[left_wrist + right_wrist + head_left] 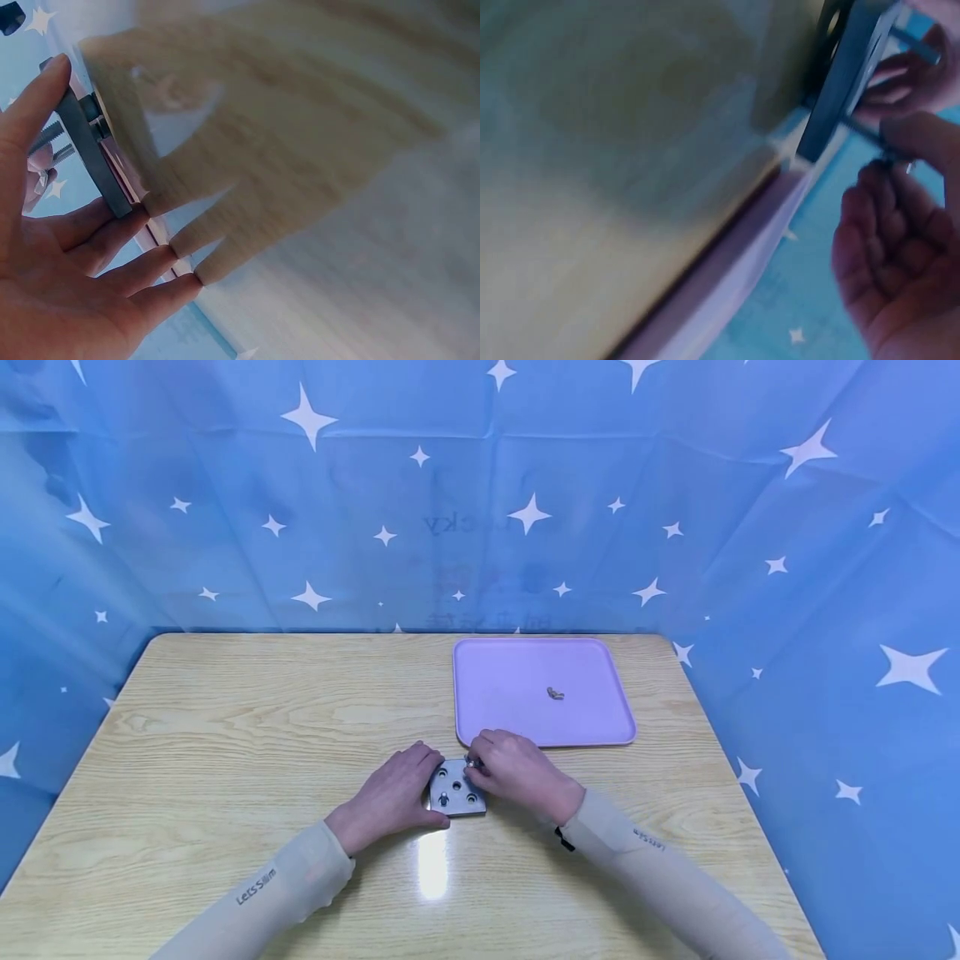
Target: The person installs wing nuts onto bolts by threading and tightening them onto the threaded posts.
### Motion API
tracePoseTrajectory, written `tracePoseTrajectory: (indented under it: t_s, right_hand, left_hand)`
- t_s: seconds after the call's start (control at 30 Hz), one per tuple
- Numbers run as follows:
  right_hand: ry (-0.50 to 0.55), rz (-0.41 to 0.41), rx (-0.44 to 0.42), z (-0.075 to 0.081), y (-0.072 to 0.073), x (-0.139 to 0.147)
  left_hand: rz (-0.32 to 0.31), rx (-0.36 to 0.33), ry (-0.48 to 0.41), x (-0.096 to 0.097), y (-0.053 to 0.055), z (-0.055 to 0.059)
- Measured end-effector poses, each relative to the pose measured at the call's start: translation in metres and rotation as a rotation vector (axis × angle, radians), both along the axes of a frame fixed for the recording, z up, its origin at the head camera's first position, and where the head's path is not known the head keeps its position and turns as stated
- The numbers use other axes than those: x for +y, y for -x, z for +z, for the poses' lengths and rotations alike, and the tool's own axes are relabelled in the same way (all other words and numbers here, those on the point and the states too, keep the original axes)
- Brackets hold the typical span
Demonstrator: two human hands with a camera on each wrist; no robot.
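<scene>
A grey metal plate (459,807) with several holes sits on the table in front of me. My left hand (393,793) grips its left side, thumb at the near edge and fingers at the far edge. One threaded bolt (444,799) stands up from the near left corner. At the far right corner my right hand (513,768) pinches a small shiny metal piece, apparently a wing nut (472,762), at the end of another bolt (862,131). The fingers partly hide that piece. Bolt heads (91,109) show beneath the plate in the left wrist view.
Behind the plate lies a purple tray (502,693) with small brass-coloured pieces (555,693) on it. The wooden table (262,735) extends to both sides, with a blue star-patterned curtain (360,485) behind it.
</scene>
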State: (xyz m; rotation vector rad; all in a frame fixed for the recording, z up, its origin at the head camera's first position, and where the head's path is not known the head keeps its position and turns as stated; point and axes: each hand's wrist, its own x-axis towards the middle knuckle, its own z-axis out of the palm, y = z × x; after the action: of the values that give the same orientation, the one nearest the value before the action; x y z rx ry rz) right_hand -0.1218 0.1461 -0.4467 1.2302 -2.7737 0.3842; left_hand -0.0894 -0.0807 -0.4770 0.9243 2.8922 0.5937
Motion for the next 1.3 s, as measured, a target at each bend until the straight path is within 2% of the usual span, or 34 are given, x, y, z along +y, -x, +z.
tracePoseTrajectory:
  t_s: [0.17,0.27,0.37,0.47,0.53,0.63,0.73,0.83,0.93,1.17,1.3]
  right_hand:
    - [0.024,-0.119,-0.062,-0.003,-0.007,-0.004]
    - [-0.04,-0.12,-0.061,0.001,-0.008,-0.002]
    - [-0.115,-0.006,-0.041,0.011,-0.007,0.005]
    - [-0.167,0.181,0.015,0.019,-0.003,0.012]
    - [-0.208,0.283,0.083,0.022,-0.001,0.015]
    - [-0.242,0.352,0.161,0.022,0.004,0.016]
    - [-0.227,0.364,0.176,0.018,0.008,0.016]
    - [-0.178,0.346,0.158,0.012,0.01,0.014]
    - [-0.119,0.292,0.132,0.007,0.01,0.011]
    - [-0.029,0.049,0.079,-0.005,0.001,0.002]
    - [0.006,-0.055,0.068,-0.009,-0.005,-0.003]
  left_hand:
    - [0.0,-0.007,-0.003,0.0,0.0,0.001]
    - [-0.004,-0.002,-0.004,0.0,-0.001,0.001]
    - [-0.008,0.008,-0.002,0.0,-0.001,0.001]
    - [-0.009,0.01,0.002,-0.001,-0.001,0.0]
    - [-0.009,0.006,0.002,-0.001,-0.001,0.0]
    - [-0.009,0.0,0.0,-0.001,-0.001,0.0]
    - [-0.01,-0.008,-0.009,-0.001,-0.001,-0.001]
    - [-0.011,-0.01,-0.017,0.0,-0.001,-0.001]
    - [-0.008,-0.01,-0.017,0.0,-0.001,-0.001]
    - [-0.003,-0.007,-0.004,0.001,-0.002,0.0]
    - [-0.006,-0.001,-0.001,0.001,-0.002,0.0]
